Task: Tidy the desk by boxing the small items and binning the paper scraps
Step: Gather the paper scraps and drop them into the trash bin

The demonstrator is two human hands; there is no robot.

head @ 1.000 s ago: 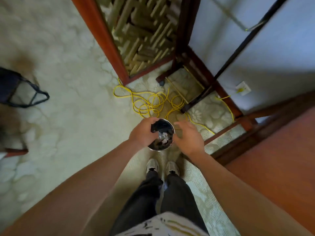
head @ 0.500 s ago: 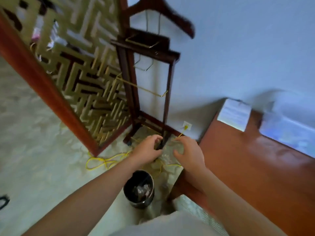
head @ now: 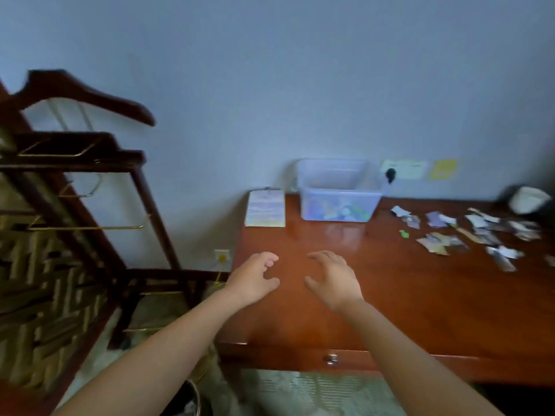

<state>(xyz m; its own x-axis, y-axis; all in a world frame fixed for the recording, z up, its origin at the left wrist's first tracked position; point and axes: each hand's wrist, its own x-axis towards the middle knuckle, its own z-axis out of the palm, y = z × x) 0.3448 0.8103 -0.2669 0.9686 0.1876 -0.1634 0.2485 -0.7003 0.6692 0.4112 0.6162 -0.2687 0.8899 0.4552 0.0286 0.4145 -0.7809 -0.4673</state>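
Both my hands hover over the left part of the wooden desk, holding nothing. My left hand has loosely curled fingers; my right hand has spread, relaxed fingers. A clear plastic box with small items inside stands at the back of the desk against the wall. Several torn paper scraps lie scattered on the right part of the desk, with a small green item among them. The rim of the dark bin shows on the floor at the bottom, left of the desk.
A spiral notepad lies at the desk's back left corner. A white object sits at the far right. A dark wooden valet stand rises left of the desk. A drawer knob marks the desk's front.
My hands left the bin on the floor and rose over the desk. The view swung up from the floor to the desktop, bringing the box and scraps into sight.
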